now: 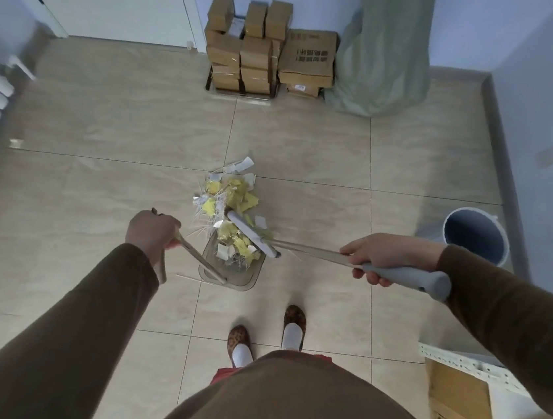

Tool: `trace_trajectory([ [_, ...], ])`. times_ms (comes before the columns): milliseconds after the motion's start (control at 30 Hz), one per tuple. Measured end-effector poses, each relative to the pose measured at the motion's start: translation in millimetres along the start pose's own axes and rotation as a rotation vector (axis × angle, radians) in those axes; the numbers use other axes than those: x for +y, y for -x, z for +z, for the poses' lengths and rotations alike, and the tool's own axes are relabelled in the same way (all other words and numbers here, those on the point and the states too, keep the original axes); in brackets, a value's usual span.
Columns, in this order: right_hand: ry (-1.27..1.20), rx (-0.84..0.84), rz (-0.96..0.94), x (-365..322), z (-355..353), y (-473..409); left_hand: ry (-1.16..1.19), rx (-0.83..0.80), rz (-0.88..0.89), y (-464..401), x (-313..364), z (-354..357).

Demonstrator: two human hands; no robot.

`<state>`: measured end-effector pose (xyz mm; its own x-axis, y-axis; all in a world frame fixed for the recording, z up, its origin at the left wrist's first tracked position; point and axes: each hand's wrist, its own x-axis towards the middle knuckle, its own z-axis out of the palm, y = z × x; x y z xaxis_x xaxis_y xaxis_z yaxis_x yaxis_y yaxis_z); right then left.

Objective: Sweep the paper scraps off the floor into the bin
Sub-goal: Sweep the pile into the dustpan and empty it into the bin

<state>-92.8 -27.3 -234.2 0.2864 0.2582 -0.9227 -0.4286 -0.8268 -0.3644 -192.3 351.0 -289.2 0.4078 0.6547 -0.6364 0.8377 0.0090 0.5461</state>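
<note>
Fists shut, we hold the dustpan (231, 266) handle in our left hand (152, 232) and the broom (311, 252) in our right hand (385, 255), paper scraps (232, 197) heaped at twelve o'clock beyond the pan's mouth, bin (476, 234) at three o'clock, nearer our right.

Yellow and white paper scraps (232, 193) piled on tile floor, some already in translucent dustpan (238, 275). Grey bin (476, 236) upright, well apart at right.
</note>
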Motion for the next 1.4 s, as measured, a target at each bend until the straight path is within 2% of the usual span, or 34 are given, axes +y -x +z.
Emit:
trace_trajectory([
  [133, 0.112, 0.054, -0.055, 5, -8, 7, 0.092, -0.087, -0.089, -1, -29, -8],
  [233, 0.064, 0.132, -0.093, 7, -19, 7, 0.260, -0.162, -0.207, 13, -38, -8],
  [300, 0.016, 0.185, -0.114, -3, -30, -6, 0.291, -0.205, -0.246, 19, -45, -3],
  [500, 0.124, 0.239, -0.198, -88, -37, -110, 0.115, -0.298, -0.221, 25, -39, 14],
  [567, 0.189, 0.237, -0.164, -118, -41, -162, 0.044, -0.302, -0.230, 25, -36, 17],
  [733, 0.326, 0.204, -0.096, -141, -30, -249, -0.131, -0.154, -0.152, 21, -43, 17],
  [800, 0.415, 0.218, -0.130, -130, -17, -255, -0.131, -0.121, -0.140, 13, -43, 14],
  [900, 0.702, 0.196, -0.072, -85, -7, -236, -0.122, -0.096, -0.131, 3, -37, 4],
  [967, 0.804, 0.165, -0.055, -49, -13, -212, -0.136, -0.089, -0.112, 3, -33, -3],
  [1200, 0.911, 0.092, -0.001, 34, -27, -121, -0.114, -0.122, -0.063, 7, -30, -10],
  [1400, 1.194, 0.232, 0.006, 73, -36, -65, -0.079, -0.177, -0.028, 22, -33, -3],
])
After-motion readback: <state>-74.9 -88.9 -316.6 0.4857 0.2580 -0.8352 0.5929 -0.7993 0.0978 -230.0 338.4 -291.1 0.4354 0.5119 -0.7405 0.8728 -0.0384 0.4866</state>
